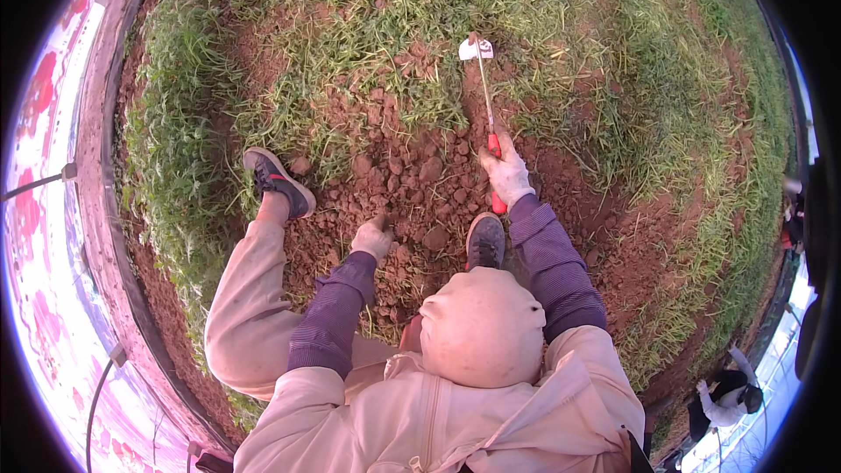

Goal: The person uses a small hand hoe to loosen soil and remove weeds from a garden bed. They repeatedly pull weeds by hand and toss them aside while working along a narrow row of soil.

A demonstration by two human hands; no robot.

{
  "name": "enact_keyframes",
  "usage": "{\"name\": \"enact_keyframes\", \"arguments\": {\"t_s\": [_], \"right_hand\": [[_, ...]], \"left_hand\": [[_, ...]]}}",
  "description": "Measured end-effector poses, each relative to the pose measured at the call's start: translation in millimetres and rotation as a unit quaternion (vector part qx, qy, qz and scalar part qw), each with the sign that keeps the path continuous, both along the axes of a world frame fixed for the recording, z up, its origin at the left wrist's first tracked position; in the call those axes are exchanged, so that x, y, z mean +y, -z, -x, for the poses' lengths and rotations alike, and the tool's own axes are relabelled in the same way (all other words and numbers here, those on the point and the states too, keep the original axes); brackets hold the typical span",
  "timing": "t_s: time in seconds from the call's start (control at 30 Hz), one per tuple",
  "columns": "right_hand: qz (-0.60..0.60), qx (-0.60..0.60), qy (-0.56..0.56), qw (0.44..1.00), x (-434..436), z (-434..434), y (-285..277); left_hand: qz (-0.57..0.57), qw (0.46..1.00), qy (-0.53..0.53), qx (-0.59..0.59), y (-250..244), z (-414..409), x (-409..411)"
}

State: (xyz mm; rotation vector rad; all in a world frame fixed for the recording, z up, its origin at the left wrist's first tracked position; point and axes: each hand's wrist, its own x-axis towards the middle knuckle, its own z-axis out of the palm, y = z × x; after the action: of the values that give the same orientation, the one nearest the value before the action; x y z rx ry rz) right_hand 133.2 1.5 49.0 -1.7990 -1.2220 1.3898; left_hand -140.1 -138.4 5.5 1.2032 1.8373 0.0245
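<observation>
My right hand (508,169) grips the red handle of a small hand hoe (485,89). The hoe's thin metal shaft points away from me, and its pale blade (476,50) lies over the cut greens at the far side of the dug patch. Low over the loose reddish-brown soil (420,203), my left hand (372,237) is curled, its fingers pointing away from me. Whether anything is in it cannot be seen. Cut green stems (420,6) cover the ground beyond the clods.
My dark shoes (279,184) stand on either side of the dug soil. Taller leafy plants (177,144) grow along the left, beside a ledge (105,164) and plastic sheeting with red patterns (33,210). Another person (728,397) is at the lower right edge.
</observation>
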Motion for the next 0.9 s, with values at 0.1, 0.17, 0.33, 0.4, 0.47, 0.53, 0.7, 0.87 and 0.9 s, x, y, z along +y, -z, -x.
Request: {"name": "enact_keyframes", "arguments": {"t_s": [0.1,0.17,0.33,0.4,0.47,0.53,0.7,0.87,0.9], "right_hand": [[0.041,-0.058,-0.039,0.997,19.0,2.6,31.3],[0.086,-0.067,-0.042,0.993,12.2,6.6,49.2],[0.108,-0.009,-0.032,0.994,-38.1,1.7,25.1],[0.108,0.052,-0.035,0.992,-63.4,-14.8,22.2],[0.114,0.053,0.014,0.992,-56.4,-8.0,-4.0],[0.074,0.075,0.051,0.993,-31.8,-1.0,-5.6],[0.072,-0.021,-0.042,0.996,9.4,8.2,27.9],[0.173,0.034,-0.046,0.983,-72.0,-15.1,11.4],[0.100,0.062,-0.041,0.992,-99.9,-25.4,20.4]], "left_hand": [[-0.005,0.999,0.007,-0.032,6.7,-8.4,21.8],[-0.024,0.999,0.007,-0.038,10.1,-16.6,37.5],[-0.068,0.994,-0.066,-0.057,5.6,-29.8,74.9],[-0.083,0.986,-0.085,-0.113,9.2,-28.9,92.0],[-0.114,0.982,-0.096,-0.113,1.9,-34.6,108.0],[-0.112,0.981,-0.092,-0.128,8.8,-39.3,123.7],[-0.132,0.978,-0.074,-0.143,26.3,-56.7,142.7],[-0.086,0.976,-0.105,-0.170,14.9,-46.2,144.8],[-0.131,0.972,-0.100,-0.165,15.5,-43.3,144.5]]}}
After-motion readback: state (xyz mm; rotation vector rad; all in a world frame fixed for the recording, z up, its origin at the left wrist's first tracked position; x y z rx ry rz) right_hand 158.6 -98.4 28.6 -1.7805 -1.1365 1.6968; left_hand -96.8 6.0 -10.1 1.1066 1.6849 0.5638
